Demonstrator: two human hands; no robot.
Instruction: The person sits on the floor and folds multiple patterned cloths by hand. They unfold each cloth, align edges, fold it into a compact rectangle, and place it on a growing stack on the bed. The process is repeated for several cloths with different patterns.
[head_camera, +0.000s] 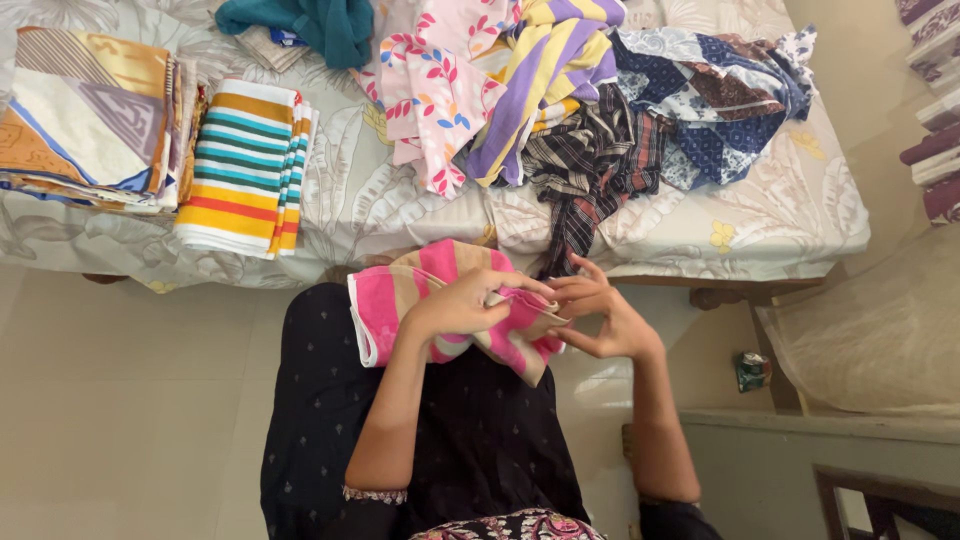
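Pink-and-beige striped towel (455, 310) sits at frame centre, held up in the air just in front of the bed edge, part-folded with the bulk draped over the left forearm side and a lower flap hanging toward 5 o'clock. Left hand (455, 305) is curled on the towel's top, fingers closed and gripping the cloth near its seam. Right hand (595, 315) is at 3 o'clock of the towel, thumb and fingertips pinching the hemmed edge where it meets the left hand, other fingers loosely spread. Step in hand, my read: mid-fold, aligning an edge or corner between both hands, fold not yet closed. Next move likely calls for matching the hems, keeping tension between the two pinch points so the hanging flap doesn't skew. Outward: at 12 o'clock, the bed with its leaf-print sheet (400, 200). On it at 10 o'clock, a folded striped cloth stack (245, 165) in yellow, teal and white, and further toward 9–10 o'clock a folded stack of printed sheets (85, 115). At 12–1 o'clock an unfolded heap: pink floral cloth (435, 90), purple-and-yellow striped cloth (545, 70), dark plaid cloth (590, 170), blue patchwork-print cloth (720, 100). Teal cloth (305, 25) at 11 o'clock top edge. Small can (752, 371) on the floor at 3–4 o'clock.
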